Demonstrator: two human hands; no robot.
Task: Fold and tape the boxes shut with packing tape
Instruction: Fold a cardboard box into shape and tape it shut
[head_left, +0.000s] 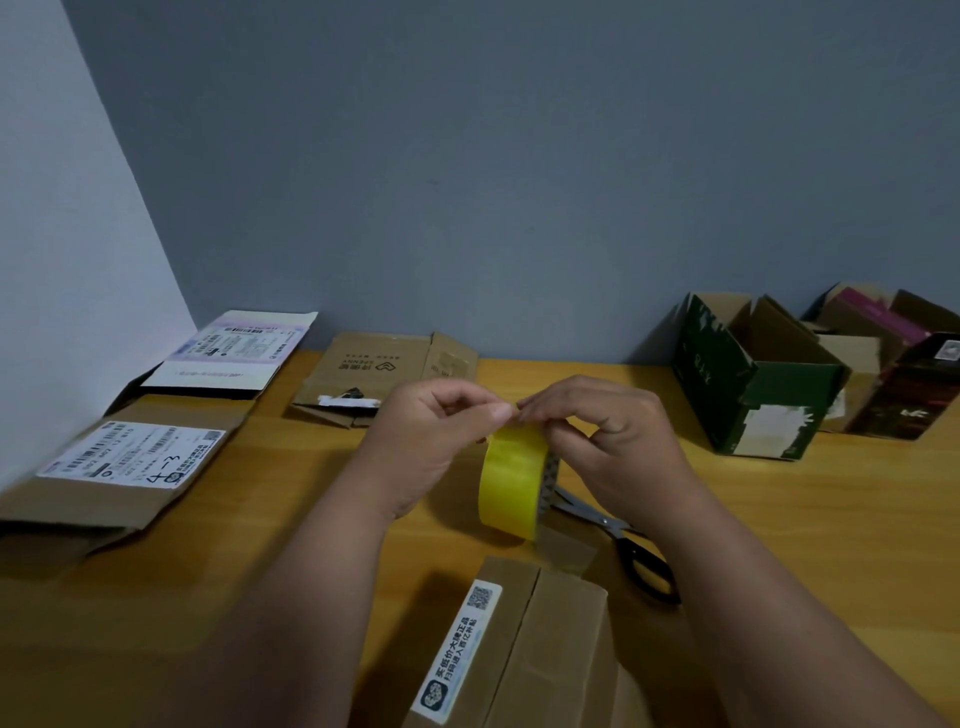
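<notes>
My left hand (421, 441) and right hand (613, 441) both pinched the yellow packing tape roll (511, 480) at its top | cardboard box (524, 644) lay just below my hands | scissors (618, 540) under my right wrist on desk (779, 519)

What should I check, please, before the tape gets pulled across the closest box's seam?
1. Tape roll in hand: ok; left hand and right hand both pinch at its top edge.
2. Free end peeled: cannot tell; the fingers cover that spot.
3. Flaps of the nearest box folded: ok; they meet along a centre seam, no tape across it yet.
4. Scissors within reach: ok; they lie on the table just right of the roll.
5. Box held steady: not ok; neither hand touches it.
6. Other boxes waiting: the green box stands open at the right.
</notes>
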